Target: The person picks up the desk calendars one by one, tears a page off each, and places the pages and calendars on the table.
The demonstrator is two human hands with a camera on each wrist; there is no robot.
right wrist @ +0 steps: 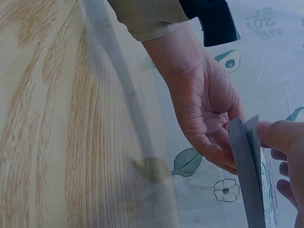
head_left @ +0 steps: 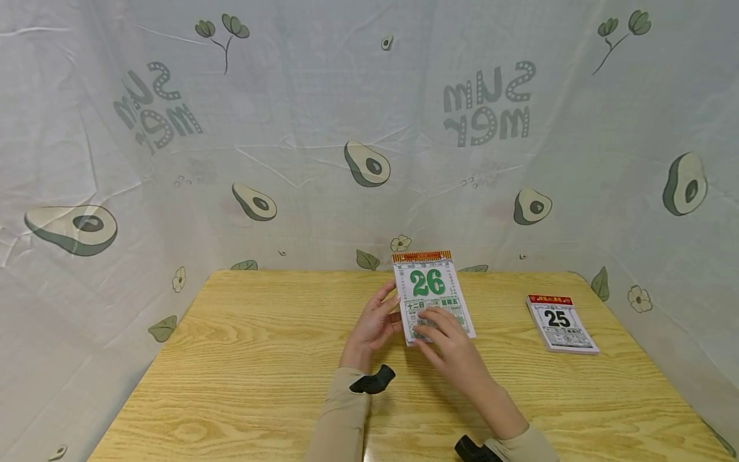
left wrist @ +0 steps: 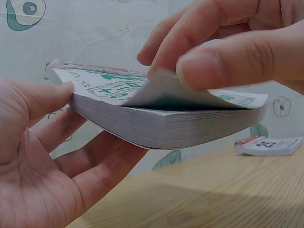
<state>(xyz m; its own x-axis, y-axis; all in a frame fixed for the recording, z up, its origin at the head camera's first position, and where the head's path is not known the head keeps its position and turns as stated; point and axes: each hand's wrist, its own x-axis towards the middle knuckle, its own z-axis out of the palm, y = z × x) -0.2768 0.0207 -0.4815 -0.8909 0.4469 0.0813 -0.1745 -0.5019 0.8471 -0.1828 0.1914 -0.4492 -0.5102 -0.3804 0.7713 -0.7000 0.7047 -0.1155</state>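
Note:
A thick tear-off calendar (head_left: 428, 282) with a green 26 and a red-and-gold top strip is held up off the table, tilted. My left hand (head_left: 373, 324) grips it by its left side, thumb along the edge and fingers beneath, as the left wrist view shows. My right hand (head_left: 453, 350) is at the lower part of its front. There the thumb and fingers pinch the bottom edge of the top sheet (left wrist: 161, 90), which curls up from the page block (left wrist: 166, 128). The right wrist view shows this sheet (right wrist: 253, 135) standing apart from the block.
A second calendar (head_left: 560, 324), with a black 25 and a red top strip, lies on the wooden table (head_left: 260, 359) at the right. White cloth (head_left: 312, 102) printed with avocados hangs behind and along both sides.

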